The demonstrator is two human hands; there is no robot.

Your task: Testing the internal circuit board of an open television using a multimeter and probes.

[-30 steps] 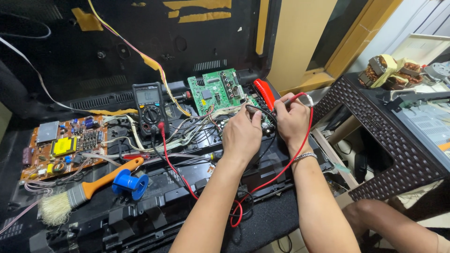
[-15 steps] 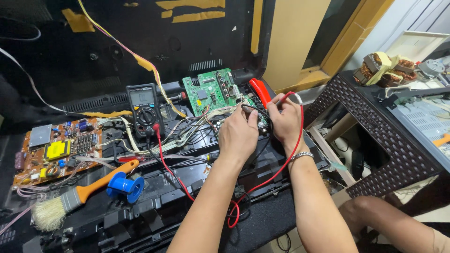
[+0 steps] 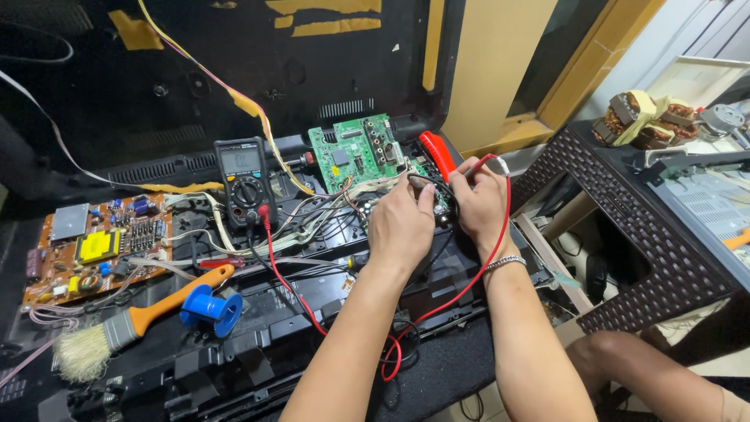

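Black workbench holds a green board [image 3: 360,150] at the far middle, where the left hand [image 3: 401,225] pinches a black probe [image 3: 422,181] and the right hand [image 3: 482,205] grips a red probe [image 3: 437,155]; both probes look light, stiff, best held by the handles.

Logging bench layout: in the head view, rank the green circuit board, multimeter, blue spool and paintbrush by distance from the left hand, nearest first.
From the left hand:
1. Green circuit board, just beyond it, at the fingertips.
2. Multimeter, further left.
3. Blue spool, lower left on the black panel.
4. Paintbrush, far left; its bristles lie farthest out.
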